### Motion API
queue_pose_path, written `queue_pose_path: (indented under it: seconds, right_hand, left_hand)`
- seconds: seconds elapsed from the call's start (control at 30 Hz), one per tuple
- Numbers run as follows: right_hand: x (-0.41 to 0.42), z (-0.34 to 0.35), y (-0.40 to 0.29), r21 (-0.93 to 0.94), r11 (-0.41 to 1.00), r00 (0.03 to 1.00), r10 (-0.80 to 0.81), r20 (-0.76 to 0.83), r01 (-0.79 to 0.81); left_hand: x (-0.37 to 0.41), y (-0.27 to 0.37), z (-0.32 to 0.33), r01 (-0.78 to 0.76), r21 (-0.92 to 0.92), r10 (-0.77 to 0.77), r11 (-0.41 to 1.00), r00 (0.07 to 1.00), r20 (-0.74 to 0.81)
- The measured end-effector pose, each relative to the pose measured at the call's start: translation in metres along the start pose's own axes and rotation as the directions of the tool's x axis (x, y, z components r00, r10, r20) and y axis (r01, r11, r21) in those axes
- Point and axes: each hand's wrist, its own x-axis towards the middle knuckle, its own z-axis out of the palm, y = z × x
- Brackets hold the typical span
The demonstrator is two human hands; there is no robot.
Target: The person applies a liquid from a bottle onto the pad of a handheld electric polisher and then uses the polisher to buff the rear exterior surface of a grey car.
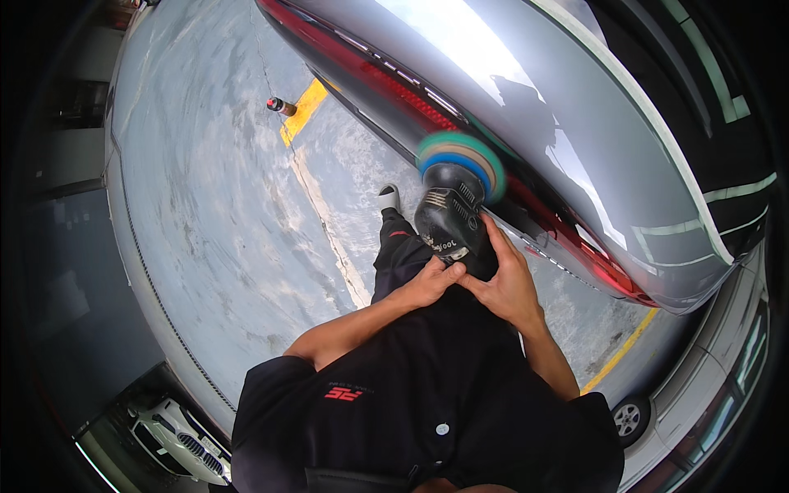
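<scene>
Both my hands hold a black Bigfoot car polisher (pixel 449 212) by its rear body. My left hand (pixel 431 280) grips the back end from below, its thumb near the white patch. Along the right side of the housing, my right hand (pixel 508 277) wraps the body with fingers stretched forward. The polisher's green foam pad (pixel 459 140), on a blue backing plate, is tilted against the red tail light strip (pixel 413 101) of a silver car. The pad's rim looks blurred. Above the strip, the glossy silver bodywork (pixel 592 123) carries bright reflections.
On the concrete floor (pixel 203 185), a dark bottle with a red top (pixel 282 106) stands beside a yellow painted line (pixel 305 111). A white car (pixel 179 440) is at lower left, and another pale vehicle (pixel 690 382) is close at lower right. My shoe (pixel 388 197) is under the car's edge.
</scene>
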Motion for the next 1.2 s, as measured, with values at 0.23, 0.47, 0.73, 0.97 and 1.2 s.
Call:
queue_pose_path:
  seconds: [0.23, 0.47, 0.73, 0.97, 1.2]
  right_hand:
    - [-0.002, -0.002, -0.001, -0.065, 0.998, 1.0, 0.009, -0.03, -0.011]
    - [-0.015, 0.007, 0.012, -0.005, 0.993, 0.991, 0.117, -0.07, -0.117]
    - [-0.032, 0.013, 0.023, 0.164, 0.979, 0.982, 0.142, -0.129, -0.12]
    - [-0.019, 0.007, -0.008, 0.291, 0.945, 0.976, 0.187, -0.114, -0.147]
    - [-0.009, 0.005, -0.029, 0.278, 0.951, 0.971, 0.186, -0.152, -0.139]
  left_hand:
    - [0.0, 0.016, -0.007, 0.143, -0.071, -0.132, 0.987, 0.982, 0.136]
    - [0.013, 0.015, -0.019, 0.252, 0.079, -0.264, 0.964, 0.915, 0.305]
    - [0.016, 0.034, -0.015, 0.199, 0.37, -0.348, 0.908, 0.849, 0.398]
    - [0.009, 0.069, -0.017, 0.239, 0.402, -0.388, 0.884, 0.855, 0.344]
    - [0.008, 0.111, -0.012, 0.282, 0.326, -0.378, 0.902, 0.881, 0.286]
